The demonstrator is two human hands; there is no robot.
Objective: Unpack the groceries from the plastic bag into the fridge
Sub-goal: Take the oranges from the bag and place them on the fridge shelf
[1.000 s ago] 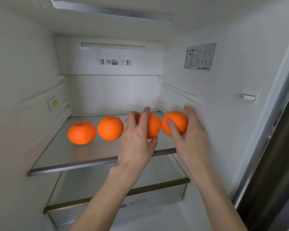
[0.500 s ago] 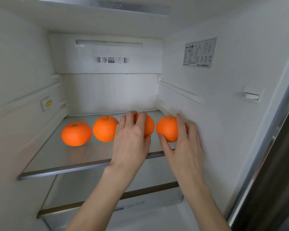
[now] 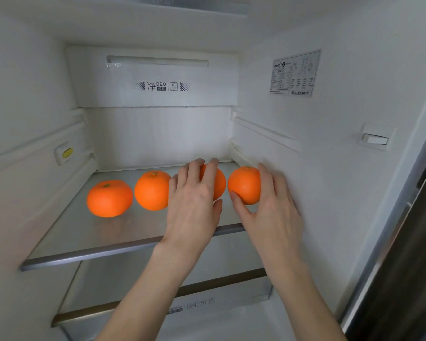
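- Left hand [image 3: 194, 203] was cupped over the third orange [image 3: 218, 182], fingers draped across its top, thumb below; the fruit looked set down on the shelf [image 3: 89, 242].
- Right hand [image 3: 268, 205] held the fourth orange [image 3: 244, 184], thumb on the near side, fingers curled round the right side, close to the fridge wall [image 3: 330, 168].
- Step: placing two oranges on the glass shelf; next move likely calls for letting go of both without rolling them.
- Two more oranges, far-left orange [image 3: 109, 198] and second orange [image 3: 152, 190], sat free in the same row.
- Plastic bag not in view.
- Drawer [image 3: 194, 306] below.
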